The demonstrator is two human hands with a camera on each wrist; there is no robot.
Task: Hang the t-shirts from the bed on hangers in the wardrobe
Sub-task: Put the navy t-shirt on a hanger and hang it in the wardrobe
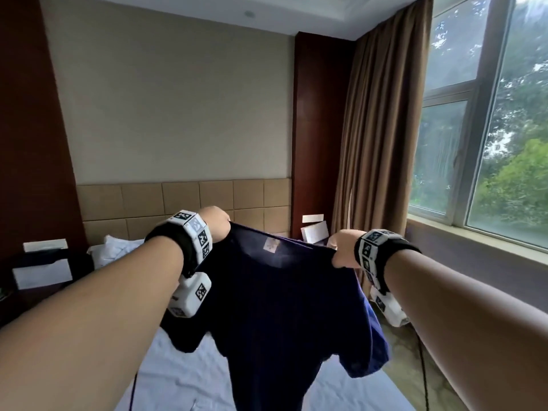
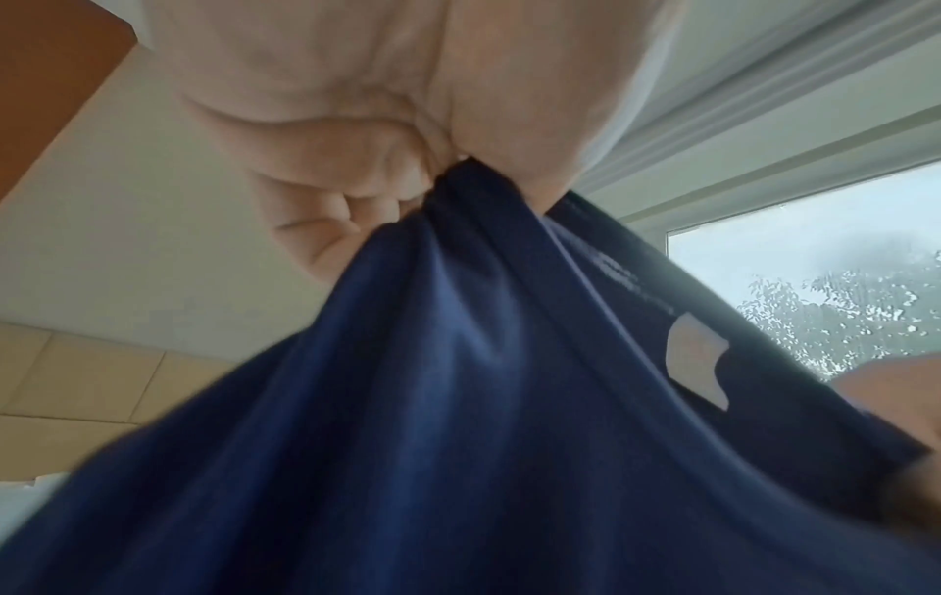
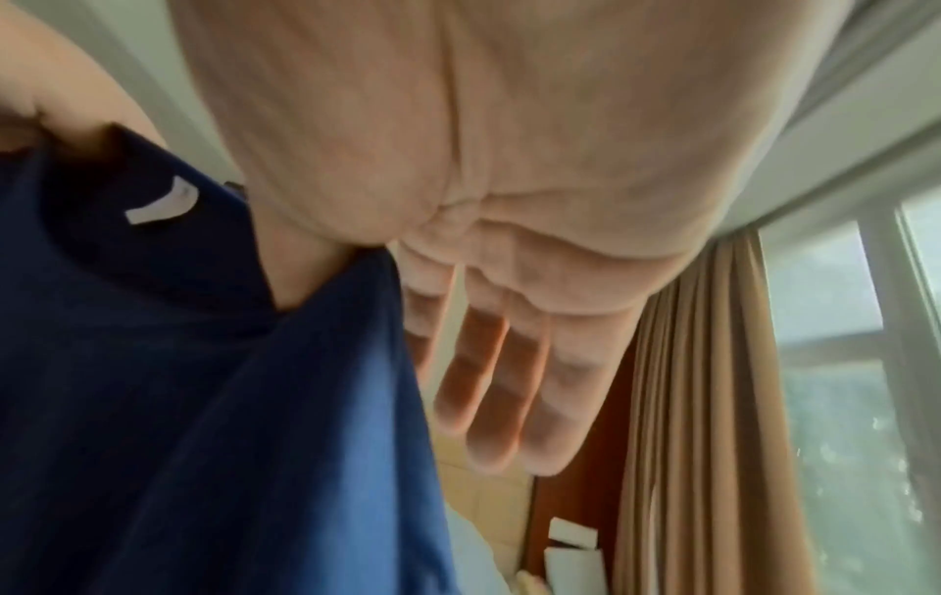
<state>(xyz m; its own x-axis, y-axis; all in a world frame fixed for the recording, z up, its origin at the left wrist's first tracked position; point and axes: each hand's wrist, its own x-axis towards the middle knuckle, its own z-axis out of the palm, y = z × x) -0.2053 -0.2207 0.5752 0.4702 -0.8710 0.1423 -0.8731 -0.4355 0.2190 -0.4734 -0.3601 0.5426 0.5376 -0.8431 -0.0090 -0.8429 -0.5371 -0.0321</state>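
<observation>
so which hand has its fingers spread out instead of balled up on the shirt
The right hand: it pinches the navy t-shirt at the shoulder with its thumb while three fingers stretch out free. The left hand is bunched tight on the fabric.

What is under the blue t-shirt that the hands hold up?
Under the t-shirt, held by the left hand and right hand, lies the white bed sheet. The part straight behind the cloth is hidden.
</observation>
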